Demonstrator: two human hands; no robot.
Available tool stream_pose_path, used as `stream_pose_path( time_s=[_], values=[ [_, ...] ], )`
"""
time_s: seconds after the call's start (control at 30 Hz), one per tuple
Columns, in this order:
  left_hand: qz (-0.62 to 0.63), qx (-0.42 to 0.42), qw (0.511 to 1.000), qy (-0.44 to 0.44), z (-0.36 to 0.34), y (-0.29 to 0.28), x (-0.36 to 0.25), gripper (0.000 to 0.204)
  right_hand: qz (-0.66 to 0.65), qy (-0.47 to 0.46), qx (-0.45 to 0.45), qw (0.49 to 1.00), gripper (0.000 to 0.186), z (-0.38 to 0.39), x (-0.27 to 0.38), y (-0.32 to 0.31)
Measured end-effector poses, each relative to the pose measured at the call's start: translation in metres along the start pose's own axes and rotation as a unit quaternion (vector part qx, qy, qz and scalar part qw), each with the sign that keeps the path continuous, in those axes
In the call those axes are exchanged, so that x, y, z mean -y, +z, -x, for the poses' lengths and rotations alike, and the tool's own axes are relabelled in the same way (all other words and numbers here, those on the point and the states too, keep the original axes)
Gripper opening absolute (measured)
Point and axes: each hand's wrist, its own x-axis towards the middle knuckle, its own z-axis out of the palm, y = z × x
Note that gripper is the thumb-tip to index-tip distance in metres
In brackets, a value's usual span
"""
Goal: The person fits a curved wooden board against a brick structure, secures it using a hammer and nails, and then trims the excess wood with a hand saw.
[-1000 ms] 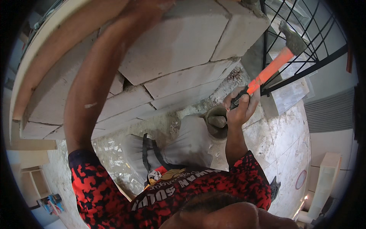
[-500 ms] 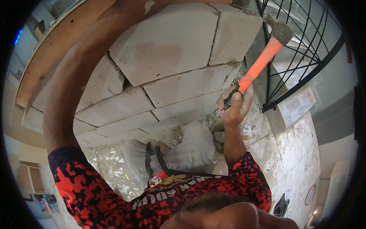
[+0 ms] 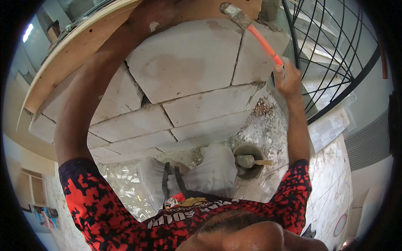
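My right hand (image 3: 288, 80) grips the lower end of a hammer (image 3: 264, 43) with an orange handle. The dusty metal head is at the top of the view, overlapping the wooden board above the pale wall blocks; whether it touches cannot be told. My left arm reaches up across the wall, and my left hand (image 3: 161, 9) is at the wooden board (image 3: 209, 9), its fingers hidden at the top edge. Beneath the board, a large pale block (image 3: 184, 62) tops several courses of blocks, with dark gaps at some joints.
A black metal grille (image 3: 331, 62) stands on the right. Near my knees, a round bucket (image 3: 248, 173) holds a trowel (image 3: 246, 161) with a wooden handle. Broken rubble (image 3: 264, 111) lies at the wall's right end, and the floor is stained with mortar.
The hammer has swung up and left, its head moving from in front of the grille to the board. My right hand has moved right and up, bringing the bucket into fuller sight.
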Motion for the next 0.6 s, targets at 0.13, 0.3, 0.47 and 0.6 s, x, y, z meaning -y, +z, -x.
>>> stream_pose_path(
  time_s=[0.13,0.3,0.47,0.6],
  values=[
    [0.063,0.002,0.998,-0.023,-0.017,0.042,-0.024,0.049,0.09,-0.157,0.012,0.983,0.034,-0.041,-0.067,-0.04],
    [0.069,0.053,0.995,-0.047,-0.006,0.035,-0.015,0.046,0.105,-0.172,0.035,0.979,0.037,-0.104,-0.089,-0.043],
    [0.078,0.069,0.992,-0.07,-0.001,0.037,-0.018,0.045,0.034,-0.277,0.043,0.959,0.035,-0.121,-0.087,-0.047],
    [0.082,0.128,0.983,-0.107,0.004,0.041,-0.018,0.044,0.099,-0.177,0.077,0.976,0.034,-0.126,-0.089,-0.034]
  ],
)
